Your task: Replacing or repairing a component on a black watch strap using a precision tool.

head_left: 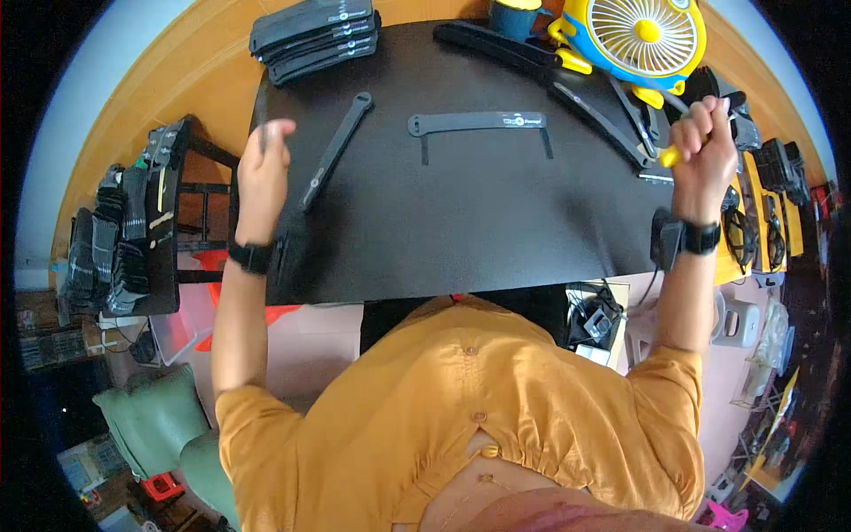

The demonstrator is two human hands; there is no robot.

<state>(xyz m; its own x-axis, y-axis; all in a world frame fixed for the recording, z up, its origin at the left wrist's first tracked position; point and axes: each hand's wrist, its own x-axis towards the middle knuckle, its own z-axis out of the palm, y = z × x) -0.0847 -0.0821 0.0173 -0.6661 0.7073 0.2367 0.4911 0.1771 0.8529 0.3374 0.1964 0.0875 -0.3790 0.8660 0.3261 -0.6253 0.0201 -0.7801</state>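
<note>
My left hand [263, 182] is raised over the left edge of the black table [461, 208], fingers closed; a thin blurred dark sliver shows at them, too unclear to name. My right hand [706, 155], lifted near the table's right edge, is closed around a yellow-handled tool [671, 157]. Its kind is mostly hidden by the fingers. Between my hands a flat dark grey strap [474, 123] lies crosswise on the table, with two thin black strips [425, 149] extending toward me from its ends. Nearer my left hand, another grey strap [338, 151] lies slanted.
A stack of grey straps [315, 40] stands at the far left. At the far right are a yellow and blue fan [645, 35], a blue cup [514, 19] and more long dark straps [598, 122]. Bundled dark straps [111, 230] rest on a side stand left of the table.
</note>
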